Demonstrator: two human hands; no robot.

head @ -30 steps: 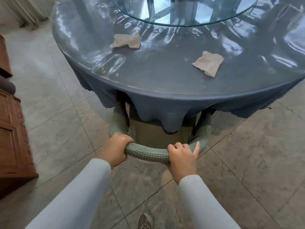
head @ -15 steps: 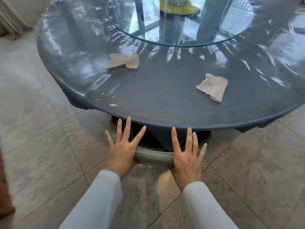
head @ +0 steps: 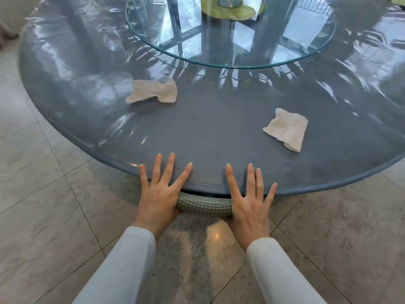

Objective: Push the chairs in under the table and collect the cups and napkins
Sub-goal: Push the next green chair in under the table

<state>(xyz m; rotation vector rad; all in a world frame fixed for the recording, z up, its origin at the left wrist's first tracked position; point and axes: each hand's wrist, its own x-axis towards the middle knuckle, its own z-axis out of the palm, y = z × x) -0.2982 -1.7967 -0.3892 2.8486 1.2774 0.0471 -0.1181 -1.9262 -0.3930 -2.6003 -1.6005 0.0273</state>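
Note:
A chair with a green woven backrest [head: 203,207] sits almost wholly under the round grey table [head: 219,137]; only the top rail of its back shows below the table's edge. My left hand [head: 158,194] and my right hand [head: 249,205] rest flat against that rail with fingers spread, fingertips over the table's rim. Two crumpled beige napkins lie on the tabletop: one napkin [head: 153,92] at the left, the other napkin [head: 287,129] at the right. No cup is in view.
A round glass turntable [head: 230,55] stands on the middle of the table, with a yellow-green object [head: 230,9] on it. Pale marble floor tiles [head: 54,216] surround the table.
My hands let go of the chair's back rail and opened flat against it. The chair slid forward under the table, and the view came closer over the tabletop.

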